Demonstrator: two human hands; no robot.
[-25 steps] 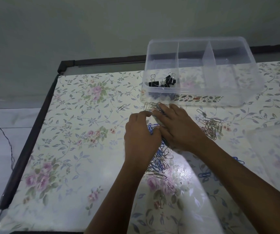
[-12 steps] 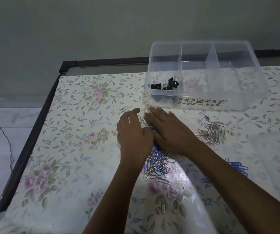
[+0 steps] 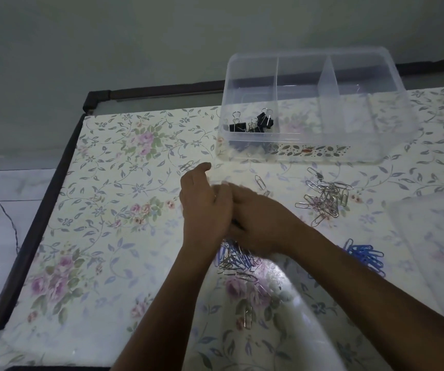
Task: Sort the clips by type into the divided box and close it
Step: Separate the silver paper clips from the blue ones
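Observation:
A clear divided box (image 3: 309, 153) stands at the back of the table, with black binder clips (image 3: 253, 124) in its left compartment; the other compartments look bare. My left hand (image 3: 205, 207) and my right hand (image 3: 261, 223) are pressed together just above a mixed pile of blue and silver paper clips (image 3: 238, 261). My left fingers are curled and my right fingertips are blurred against them. What lies between the hands is hidden. A silver paper clip pile (image 3: 325, 199) lies to the right, and a blue paper clip pile (image 3: 365, 257) lies nearer me.
Single silver clips lie loose: one (image 3: 187, 165) by my left fingertips, one (image 3: 260, 182) ahead of my right hand, one (image 3: 247, 317) near me. A translucent lid (image 3: 435, 236) rests at the right. The table's dark frame (image 3: 41, 210) runs along the left edge.
Both hands have lifted off the mixed pile and drawn together, uncovering more of the pile. The view has shifted slightly.

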